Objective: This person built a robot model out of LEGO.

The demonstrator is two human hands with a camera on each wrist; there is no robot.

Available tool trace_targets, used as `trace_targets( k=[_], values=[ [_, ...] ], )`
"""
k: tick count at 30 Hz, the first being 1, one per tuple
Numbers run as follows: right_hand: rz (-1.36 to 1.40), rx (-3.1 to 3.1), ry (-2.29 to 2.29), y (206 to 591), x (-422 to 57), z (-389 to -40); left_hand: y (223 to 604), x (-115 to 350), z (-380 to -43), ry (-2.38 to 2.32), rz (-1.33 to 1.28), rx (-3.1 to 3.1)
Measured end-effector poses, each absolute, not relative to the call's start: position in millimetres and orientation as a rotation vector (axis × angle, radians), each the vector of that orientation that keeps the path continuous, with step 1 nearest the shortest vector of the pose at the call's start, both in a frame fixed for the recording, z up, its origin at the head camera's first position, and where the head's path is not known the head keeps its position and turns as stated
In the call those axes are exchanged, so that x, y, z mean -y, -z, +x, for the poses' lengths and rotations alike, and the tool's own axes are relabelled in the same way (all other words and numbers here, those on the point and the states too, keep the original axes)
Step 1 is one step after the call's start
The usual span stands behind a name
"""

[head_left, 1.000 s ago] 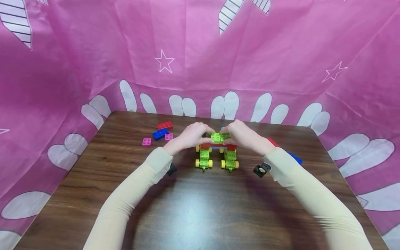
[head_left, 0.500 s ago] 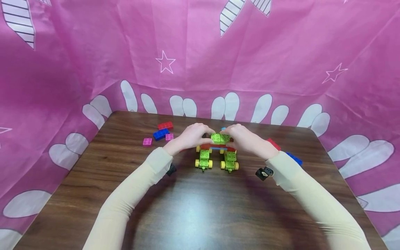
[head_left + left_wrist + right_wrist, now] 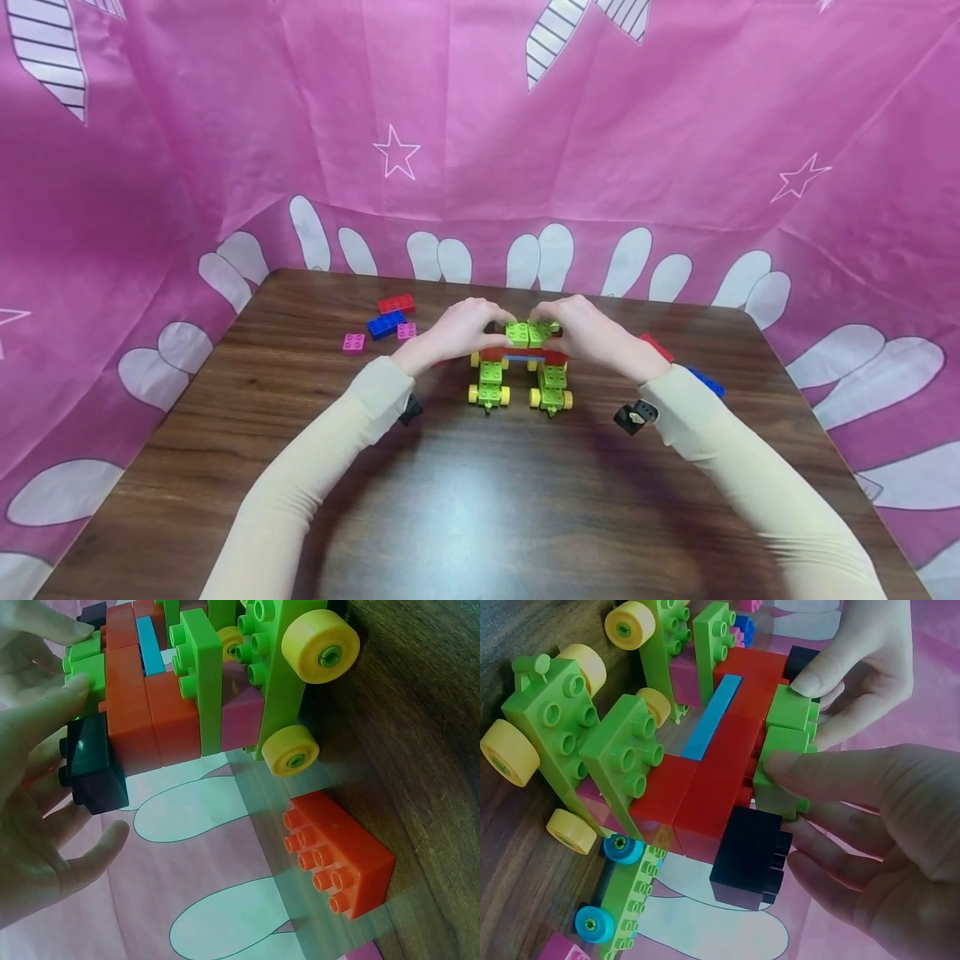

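Two light-green bricks [image 3: 517,335] sit side by side on top of a toy vehicle build with a red brick layer [image 3: 735,750]. My left hand [image 3: 461,329] pinches the left green brick, its thumb on the near side. The right green brick [image 3: 780,769] is pinched by my right hand [image 3: 583,333]; red studs show in a gap beneath it. Black bricks [image 3: 97,761] cap the ends of the red layer. Below are green wheeled bases [image 3: 489,392] with yellow wheels [image 3: 321,646]. Some fingertips are hidden behind the bricks.
Left of the build lie a red brick [image 3: 397,303], a blue brick [image 3: 386,324] and pink bricks [image 3: 354,342]. Beyond my right forearm are another red brick [image 3: 657,347] and a blue one [image 3: 707,381]. A green base with blue wheels [image 3: 622,907] stands beside the build.
My right hand has shifted slightly to the right since a second ago. The blue bit visible behind the green bricks is now hidden. My left hand stays nearly still.
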State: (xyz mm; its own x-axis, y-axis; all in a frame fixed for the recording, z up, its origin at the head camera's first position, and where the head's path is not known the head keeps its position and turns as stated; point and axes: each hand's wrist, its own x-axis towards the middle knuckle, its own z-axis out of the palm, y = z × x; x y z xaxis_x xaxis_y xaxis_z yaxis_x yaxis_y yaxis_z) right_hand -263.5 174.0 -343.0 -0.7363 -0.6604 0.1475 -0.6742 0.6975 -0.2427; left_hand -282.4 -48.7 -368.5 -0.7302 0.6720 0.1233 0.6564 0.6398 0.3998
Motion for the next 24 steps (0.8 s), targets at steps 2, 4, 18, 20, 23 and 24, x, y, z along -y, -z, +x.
trace_targets(
  k=[2, 4, 18, 20, 23, 24],
  values=[
    [1.125, 2.842, -0.455, 344.5, -174.8, -264.6, 368.7, 48.6, -282.7, -0.662, 1.139, -2.809],
    [1.132, 2.832, -0.475, 345.6, -175.3, -265.5, 368.7, 48.4, -282.9, -0.660, 1.138, -2.810],
    [1.129, 2.816, -0.548, 345.5, -174.9, -267.7, 369.0, 47.6, -284.7, -0.648, 1.147, -2.814],
    [1.140, 2.826, -0.538, 344.6, -173.7, -268.8, 369.2, 47.8, -285.1, -0.643, 1.149, -2.816],
    [1.145, 2.849, -0.502, 343.0, -172.0, -270.5, 369.0, 47.5, -285.4, -0.642, 1.148, -2.813],
    [1.140, 2.862, -0.488, 342.1, -171.5, -270.9, 368.9, 47.3, -285.3, -0.642, 1.147, -2.810]
  ],
)
